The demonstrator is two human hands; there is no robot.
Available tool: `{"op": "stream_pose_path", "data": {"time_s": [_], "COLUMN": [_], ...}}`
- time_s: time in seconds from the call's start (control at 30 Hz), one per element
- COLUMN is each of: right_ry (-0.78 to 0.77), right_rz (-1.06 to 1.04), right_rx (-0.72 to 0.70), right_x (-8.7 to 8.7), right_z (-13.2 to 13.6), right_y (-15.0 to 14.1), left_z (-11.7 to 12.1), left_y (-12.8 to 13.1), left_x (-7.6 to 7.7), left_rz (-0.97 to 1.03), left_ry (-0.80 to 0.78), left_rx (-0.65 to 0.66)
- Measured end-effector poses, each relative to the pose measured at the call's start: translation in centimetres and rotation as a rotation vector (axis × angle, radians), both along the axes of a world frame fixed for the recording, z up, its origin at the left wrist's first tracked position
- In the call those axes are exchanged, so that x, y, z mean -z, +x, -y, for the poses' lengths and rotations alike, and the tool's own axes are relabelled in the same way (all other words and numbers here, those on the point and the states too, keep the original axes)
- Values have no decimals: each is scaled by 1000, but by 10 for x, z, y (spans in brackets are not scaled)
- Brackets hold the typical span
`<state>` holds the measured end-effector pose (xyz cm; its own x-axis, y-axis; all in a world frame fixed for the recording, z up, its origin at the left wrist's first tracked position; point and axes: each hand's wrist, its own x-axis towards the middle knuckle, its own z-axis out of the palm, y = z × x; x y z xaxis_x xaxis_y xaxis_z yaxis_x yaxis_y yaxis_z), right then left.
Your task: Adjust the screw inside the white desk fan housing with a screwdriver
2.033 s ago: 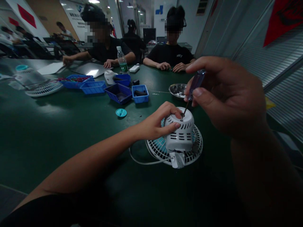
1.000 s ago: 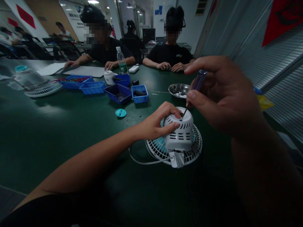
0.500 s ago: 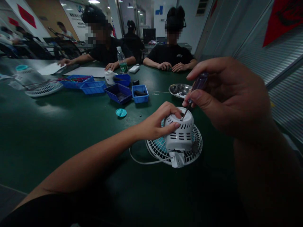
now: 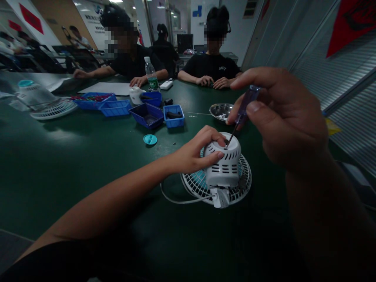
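Head view: a white fan (image 4: 223,170) stands face down on the green desk (image 4: 88,156), its slotted motor housing uppermost and its round grille beneath. The left hand (image 4: 192,152) comes in from the left and has hold of the housing, its grip spread partway round it, fingers bent over the top and thumb against the side. The right hand (image 4: 286,107) holds a screwdriver (image 4: 247,103) by its clear purplish handle; this grip is closed at the thumb and fingers, with the index finger stretched over the handle's end. The shaft slants down to the left, and its tip meets the top of the housing near the left fingertips. A white cord (image 4: 179,203) loops out beside the grille. Beyond the fan sits a metal bowl (image 4: 216,113) with small white pieces in it; to the left lies a turquoise disc (image 4: 150,140), near several blue bins (image 4: 174,122).
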<state>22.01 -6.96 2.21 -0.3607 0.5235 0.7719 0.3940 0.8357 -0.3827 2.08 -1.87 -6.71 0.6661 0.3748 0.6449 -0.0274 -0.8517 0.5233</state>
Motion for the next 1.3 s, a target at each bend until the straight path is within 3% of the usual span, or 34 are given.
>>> {"op": "stream_pose_path", "data": {"time_s": [0.27, 0.53, 0.73, 1.0, 1.3], "right_ry": [103, -14, 120, 10, 120], "right_rz": [82, 42, 125, 7, 69], "right_rx": [118, 44, 143, 71, 163], "right_x": [-2, -2, -4, -2, -3], "right_z": [-1, 4, 2, 5, 4], "right_y": [2, 0, 1, -1, -2], "left_z": [-1, -1, 0, 1, 0], "left_y": [0, 0, 0, 0, 0], "left_x": [1, 1, 0, 0, 0], "left_rz": [22, 23, 13, 4, 9], "left_ry": [25, 37, 18, 4, -4], "left_rx": [19, 14, 7, -3, 5]}}
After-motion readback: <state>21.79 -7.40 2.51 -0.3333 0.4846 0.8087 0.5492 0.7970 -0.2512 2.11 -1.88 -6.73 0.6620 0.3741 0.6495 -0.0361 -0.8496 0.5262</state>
